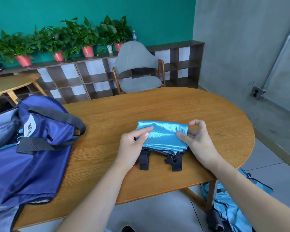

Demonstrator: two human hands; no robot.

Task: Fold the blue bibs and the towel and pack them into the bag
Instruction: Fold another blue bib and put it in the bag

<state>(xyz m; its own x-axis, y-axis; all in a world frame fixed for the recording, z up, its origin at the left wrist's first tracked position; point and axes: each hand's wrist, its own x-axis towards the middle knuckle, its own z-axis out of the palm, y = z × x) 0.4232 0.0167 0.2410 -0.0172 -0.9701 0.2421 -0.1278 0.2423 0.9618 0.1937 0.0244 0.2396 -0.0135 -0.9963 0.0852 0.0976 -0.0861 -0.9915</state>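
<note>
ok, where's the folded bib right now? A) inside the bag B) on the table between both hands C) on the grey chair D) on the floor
B: the folded bib lies on the table, left hand and right hand at its ends, apart from the bag.

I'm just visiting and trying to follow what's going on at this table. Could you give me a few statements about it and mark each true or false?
1. Both hands are on the folded blue bib. True: the left hand and the right hand each grip a side of it.
2. The bib lies inside the bag. False: it lies on the wooden table; the navy bag sits apart, toward the table's left end.
3. Black straps stick out from the bib's near edge. True.
4. Someone sits in the grey chair. False: nobody is in it.
5. More blue cloth lies on the floor at the right. True.
</note>
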